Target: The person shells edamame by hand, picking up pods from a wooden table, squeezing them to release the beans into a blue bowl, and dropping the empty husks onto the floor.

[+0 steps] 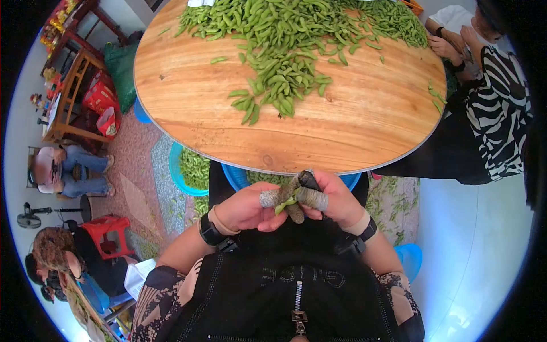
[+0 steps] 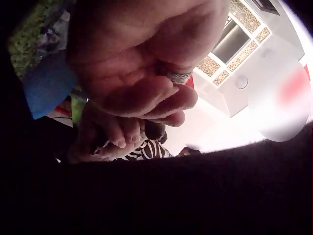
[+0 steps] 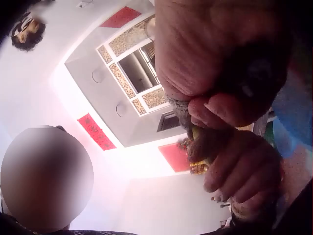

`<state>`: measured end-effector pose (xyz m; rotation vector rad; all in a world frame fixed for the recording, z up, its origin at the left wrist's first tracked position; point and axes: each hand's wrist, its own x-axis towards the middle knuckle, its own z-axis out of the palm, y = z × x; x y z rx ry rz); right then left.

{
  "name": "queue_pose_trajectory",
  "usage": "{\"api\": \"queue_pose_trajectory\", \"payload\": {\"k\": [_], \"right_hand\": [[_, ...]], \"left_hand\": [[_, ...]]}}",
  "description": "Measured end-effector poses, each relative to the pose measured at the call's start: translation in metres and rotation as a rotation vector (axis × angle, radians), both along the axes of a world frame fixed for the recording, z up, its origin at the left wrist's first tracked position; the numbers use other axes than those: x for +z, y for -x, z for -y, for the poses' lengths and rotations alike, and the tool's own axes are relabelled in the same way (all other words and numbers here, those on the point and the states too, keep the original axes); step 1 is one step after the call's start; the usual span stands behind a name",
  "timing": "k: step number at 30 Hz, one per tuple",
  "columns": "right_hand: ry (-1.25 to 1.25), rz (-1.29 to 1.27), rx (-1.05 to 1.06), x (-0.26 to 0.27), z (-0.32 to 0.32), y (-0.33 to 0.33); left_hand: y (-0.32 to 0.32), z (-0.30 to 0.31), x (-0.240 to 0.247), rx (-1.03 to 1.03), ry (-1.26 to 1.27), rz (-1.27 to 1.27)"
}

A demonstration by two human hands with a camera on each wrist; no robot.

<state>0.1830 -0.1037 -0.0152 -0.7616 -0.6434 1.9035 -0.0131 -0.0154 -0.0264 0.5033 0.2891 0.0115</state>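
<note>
In the head view both hands meet just in front of the table's near edge, over a blue basin [image 1: 233,176]. Between their fingertips is a green soybean pod [image 1: 284,204]. My left hand [image 1: 248,208] pinches it with thumb and finger, and my right hand [image 1: 335,199] pinches it from the other side. Grey and brown wraps cover several fingertips, with a dark one on the right hand. In the left wrist view the left palm fills the top, its fingers curled. The right wrist view shows the hands close together, the pod mostly hidden by fingers.
A large heap of pods [image 1: 285,34] covers the far part of the round wooden table [image 1: 353,125]. At left, a teal basin [image 1: 174,171] holds more pods. Loose pods litter the floor. A person in zebra print [image 1: 496,114] sits at right; other people sit at left.
</note>
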Motion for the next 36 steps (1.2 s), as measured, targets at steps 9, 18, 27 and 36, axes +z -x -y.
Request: {"api": "queue_pose_trajectory", "payload": {"k": [9, 18, 27, 36], "right_hand": [[-0.534, 1.035, -0.158, 0.003, 0.001, 0.008], [-0.477, 1.354, -0.218, 0.003, 0.011, 0.017], [-0.616, 1.529, -0.177, -0.009, 0.008, 0.024], [-0.700, 1.644, -0.075, -0.008, 0.009, 0.031]], "left_hand": [[0.000, -0.002, 0.011, -0.086, -0.686, -0.321], [0.011, 0.007, -0.002, 0.039, -0.681, -0.269], [0.006, 0.008, -0.020, -0.055, -0.733, -0.324], [-0.005, -0.002, -0.036, -0.080, -1.030, -0.311]]}}
